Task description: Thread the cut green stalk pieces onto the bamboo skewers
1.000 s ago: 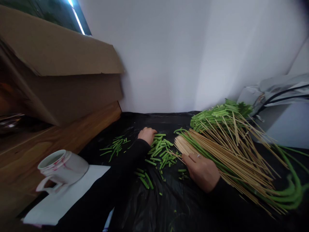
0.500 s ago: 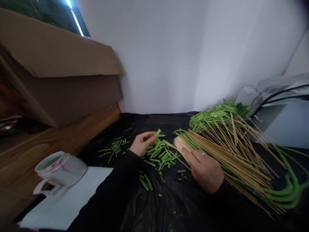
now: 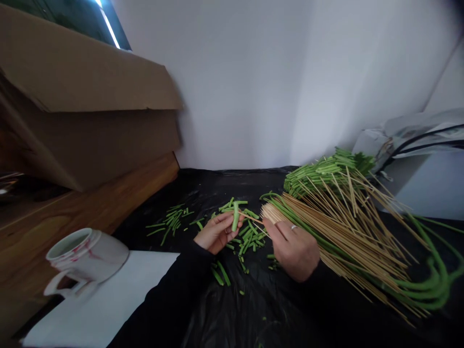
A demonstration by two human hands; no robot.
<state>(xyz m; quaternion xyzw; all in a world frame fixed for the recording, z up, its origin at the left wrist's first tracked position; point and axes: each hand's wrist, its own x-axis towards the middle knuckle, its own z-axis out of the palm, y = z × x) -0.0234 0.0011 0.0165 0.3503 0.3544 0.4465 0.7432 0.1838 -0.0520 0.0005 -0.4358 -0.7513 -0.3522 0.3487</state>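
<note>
Between the thumb and fingers of my left hand point(image 3: 216, 233) is a short green stem piece point(image 3: 235, 216), held upright. My right hand point(image 3: 294, 249) pinches a thin wooden skewer point(image 3: 253, 217), whose tip reaches the green piece. Cut green pieces point(image 3: 251, 237) lie in a loose pile below and behind my left hand. A large bundle of wooden skewers point(image 3: 348, 241) lies beside my right hand, with long green stems point(image 3: 431, 290) running along and under it. Behind the bundle is a heap of skewered green pieces point(image 3: 322, 171).
Black plastic sheeting point(image 3: 232, 179) covers the surface. At the left, a white mug point(image 3: 89, 256) stands on a white sheet point(image 3: 126, 285), near a cardboard box point(image 3: 119, 145). More cut pieces point(image 3: 172, 222) lie left of centre. A plastic bag point(image 3: 427, 128) is at the right.
My right hand has moved left off the skewer bundle with one skewer. My left hand has lowered slightly and turned the green piece upright, and the two now meet.
</note>
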